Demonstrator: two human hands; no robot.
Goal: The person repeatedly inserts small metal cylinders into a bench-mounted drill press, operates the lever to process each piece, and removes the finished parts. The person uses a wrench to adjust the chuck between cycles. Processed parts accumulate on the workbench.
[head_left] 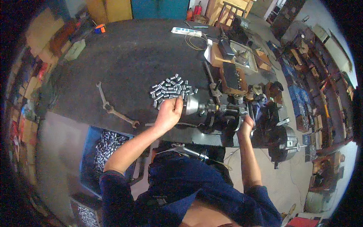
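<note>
A small bench-mounted machine (227, 110) lies along the bench's front edge, with a silver cone-shaped head (192, 105) at its left end. My left hand (169, 114) is closed beside that head, thumb and fingers pressed together; what they pinch is hidden. At the machine's right end my right hand (246, 126) curls round a part beside a curved shiny rim; the gripped part is mostly covered. Just beyond my left hand lies a loose pile of short metal sleeves (172, 87).
On the dark workbench (124, 56) lie open-end wrenches (106, 103) and a power strip (186, 31). Boxes of parts (232, 77) stand at the back right. A blue crate (87, 151) of sleeves sits below, left. A round metal chuck (284, 143) is at the right.
</note>
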